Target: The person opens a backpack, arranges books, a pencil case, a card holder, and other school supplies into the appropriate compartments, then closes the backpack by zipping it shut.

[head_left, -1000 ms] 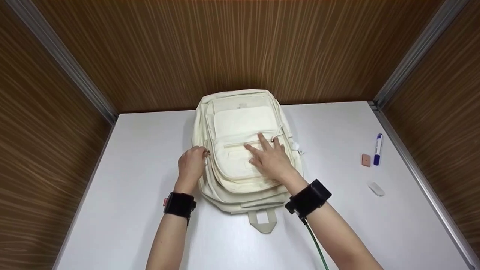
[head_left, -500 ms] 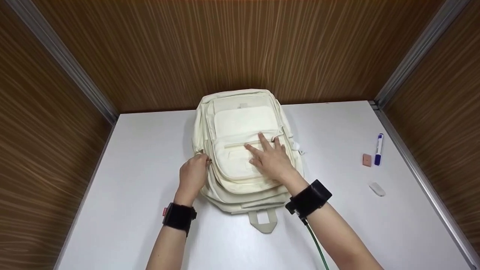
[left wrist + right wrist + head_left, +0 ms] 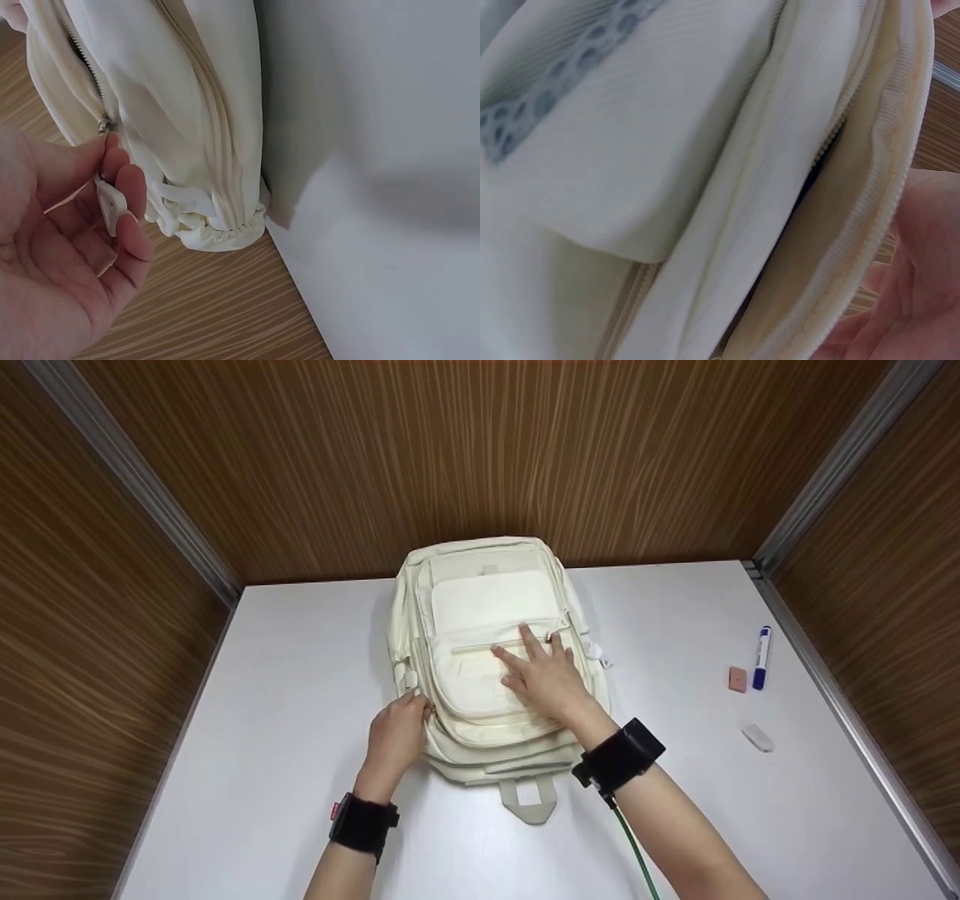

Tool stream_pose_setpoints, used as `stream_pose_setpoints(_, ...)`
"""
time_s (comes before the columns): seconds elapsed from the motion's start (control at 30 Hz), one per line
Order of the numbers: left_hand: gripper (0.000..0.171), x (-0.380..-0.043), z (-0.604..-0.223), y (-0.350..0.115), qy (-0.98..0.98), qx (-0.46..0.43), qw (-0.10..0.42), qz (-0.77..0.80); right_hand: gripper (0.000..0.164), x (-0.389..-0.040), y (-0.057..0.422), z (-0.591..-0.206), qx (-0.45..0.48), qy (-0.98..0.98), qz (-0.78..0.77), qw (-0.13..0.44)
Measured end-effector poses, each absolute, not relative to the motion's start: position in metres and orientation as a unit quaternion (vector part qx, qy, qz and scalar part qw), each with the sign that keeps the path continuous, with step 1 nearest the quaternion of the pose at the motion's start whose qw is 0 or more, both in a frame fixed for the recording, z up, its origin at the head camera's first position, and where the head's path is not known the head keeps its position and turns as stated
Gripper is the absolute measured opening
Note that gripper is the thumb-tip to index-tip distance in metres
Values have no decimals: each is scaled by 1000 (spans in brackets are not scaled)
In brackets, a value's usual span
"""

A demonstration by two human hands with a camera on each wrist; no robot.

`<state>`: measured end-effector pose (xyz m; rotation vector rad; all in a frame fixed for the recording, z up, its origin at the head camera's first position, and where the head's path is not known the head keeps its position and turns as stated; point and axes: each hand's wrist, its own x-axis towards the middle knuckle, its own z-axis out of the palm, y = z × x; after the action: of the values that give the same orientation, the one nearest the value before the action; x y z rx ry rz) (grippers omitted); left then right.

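Observation:
A cream backpack [image 3: 491, 604] lies on the white table, its grey-green top handle [image 3: 529, 810] towards me. At its left edge my left hand [image 3: 397, 731] pinches a zipper pull between thumb and fingers. The left wrist view shows the metal zipper slider [image 3: 103, 125] just past the fingertips and a pale pull tab [image 3: 112, 205] hanging inside the curled fingers. My right hand [image 3: 551, 684] rests with spread fingers on the front pocket. In the right wrist view a dark gap [image 3: 806, 195] shows along a zipper beside that hand.
On the right of the table [image 3: 660, 825] lie a blue-capped marker [image 3: 762, 658], a small pinkish-brown block [image 3: 737, 679] and a small whitish piece [image 3: 758, 737]. Wood-patterned panels [image 3: 480, 457] stand behind and at both sides. A green cable [image 3: 634, 844] trails from my right wristband.
My left hand has slid towards me along the backpack's left edge, bringing the zipper pull with it. A side strap there has come into view. The right hand has stayed in place.

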<state>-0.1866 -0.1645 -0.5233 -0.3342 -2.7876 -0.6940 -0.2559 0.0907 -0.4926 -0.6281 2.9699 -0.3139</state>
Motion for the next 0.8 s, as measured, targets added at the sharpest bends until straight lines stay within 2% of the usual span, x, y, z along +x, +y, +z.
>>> stream_pose_setpoints(0.2, 6, -177, -516, -160, -962, -136, 102, -215, 53, -256, 90, -493, -208, 972, -105, 42)
stream_pose_setpoints(0.3, 7, -173, -510, -158, -961, -160, 68, -216, 53, -256, 91, -494, -208, 972, -103, 39)
stream_pose_setpoints(0.47, 18, -170, -502, -158, -942, -208, 2, -263, 52, -255, 90, -493, -205, 973, -102, 35)
stream_pose_setpoints(0.6, 18, -168, -503, -154, -929, -236, -42, -282, 52, -251, 86, -495, -192, 976, -97, 24)
stream_pose_setpoints(0.7, 12, -167, -505, -150, -927, -236, -60, -285, 52, -244, 80, -494, -171, 982, -80, 14)
stream_pose_setpoints(0.8, 11, -167, -505, -149, -929, -235, -52, -281, 54, -231, 72, -489, -151, 987, -61, -15)
